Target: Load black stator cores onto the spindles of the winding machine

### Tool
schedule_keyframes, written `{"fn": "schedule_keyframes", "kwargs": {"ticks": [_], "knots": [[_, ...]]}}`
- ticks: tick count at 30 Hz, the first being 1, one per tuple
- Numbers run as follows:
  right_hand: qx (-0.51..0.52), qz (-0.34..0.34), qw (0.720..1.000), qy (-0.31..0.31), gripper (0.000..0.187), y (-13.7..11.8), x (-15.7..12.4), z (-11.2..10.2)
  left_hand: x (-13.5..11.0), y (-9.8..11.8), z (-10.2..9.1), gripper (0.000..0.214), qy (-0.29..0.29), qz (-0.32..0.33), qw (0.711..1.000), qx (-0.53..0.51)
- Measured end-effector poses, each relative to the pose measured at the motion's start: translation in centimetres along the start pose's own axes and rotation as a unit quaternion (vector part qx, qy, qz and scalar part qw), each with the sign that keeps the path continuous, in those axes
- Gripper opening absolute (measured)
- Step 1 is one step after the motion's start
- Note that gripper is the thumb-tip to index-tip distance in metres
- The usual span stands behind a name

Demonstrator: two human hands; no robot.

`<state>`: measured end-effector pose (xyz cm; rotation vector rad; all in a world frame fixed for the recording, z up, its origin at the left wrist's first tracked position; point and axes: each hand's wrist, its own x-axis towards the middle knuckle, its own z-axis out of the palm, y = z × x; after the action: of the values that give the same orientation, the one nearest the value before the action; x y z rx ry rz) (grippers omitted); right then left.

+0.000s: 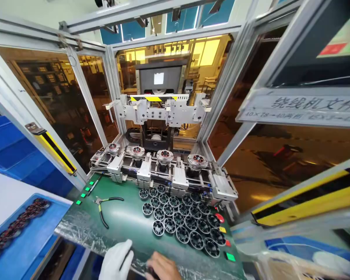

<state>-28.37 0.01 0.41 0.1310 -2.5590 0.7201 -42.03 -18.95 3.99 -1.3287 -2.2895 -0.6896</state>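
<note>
My left hand (116, 261), in a white glove, is at the near edge of the green worktop (122, 217). Its fingers are pressed together, and what they hold is hidden. Beside it, my bare right hand (165, 267) is blurred, with its fingers curled about something dark that I cannot make out. Ahead and to the right stand several round black cups with silver rims (179, 219), grouped in rows on the worktop. Green-and-black handled pliers (102, 210) lie spread on the left, apart from both hands.
Behind the worktop, a machine carries a row of round fixtures (165, 156) with wound parts. A blue tray (20, 229) of dark reddish parts stands at left. Coloured buttons (230, 256) line the right edge. Framed amber panels (46, 89) enclose the sides.
</note>
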Motion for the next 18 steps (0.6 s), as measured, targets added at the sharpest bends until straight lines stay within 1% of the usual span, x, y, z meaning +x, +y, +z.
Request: {"fn": "schedule_keyframes", "kwargs": {"ticks": [1,3,5,7,9,11,12,14,16,18], "knots": [[0.005,0.008,1.0,-0.014,0.021,-0.9,1.4,1.3,-0.9,-1.6,-0.3,0.032,-0.007,-0.016,1.0,-0.001],[0.007,0.026,0.999,-0.04,0.055,-2.7,5.0,3.8,-2.2,-5.0,-0.9,0.036,-0.029,-0.038,0.999,-0.008],[0.001,0.051,0.997,-0.061,0.083,-3.9,9.2,6.3,-2.8,-8.7,-1.7,0.039,-0.054,-0.051,0.997,-0.02],[-0.01,0.09,0.993,-0.071,0.101,-4.4,13.5,8.6,-2.7,-12.2,-2.7,0.04,-0.066,-0.055,0.996,-0.031],[-0.017,0.141,0.987,-0.073,0.11,-4.4,17.2,10.4,-2.6,-15.6,-3.7,0.04,-0.073,-0.038,0.996,-0.042],[-0.02,0.186,0.979,-0.077,0.113,-4.0,19.8,11.6,-2.7,-18.7,-4.2,0.039,-0.071,-0.012,0.996,-0.055],[-0.02,0.203,0.975,-0.084,0.112,-3.8,20.7,11.9,-2.9,-20.1,-4.3,0.038,-0.068,-0.002,0.996,-0.06],[-0.016,0.22,0.97,-0.105,0.102,-3.5,21.9,12.1,-3.3,-22.3,-3.8,0.037,-0.06,0.005,0.996,-0.066],[-0.004,0.227,0.965,-0.132,0.086,-3.3,22.4,11.7,-3.5,-23.4,-2.6,0.036,-0.064,-0.011,0.996,-0.064],[0.02,0.235,0.959,-0.158,0.073,-3.0,22.5,10.8,-3.3,-23.4,-1.1,0.037,-0.071,-0.04,0.995,-0.059]]}}
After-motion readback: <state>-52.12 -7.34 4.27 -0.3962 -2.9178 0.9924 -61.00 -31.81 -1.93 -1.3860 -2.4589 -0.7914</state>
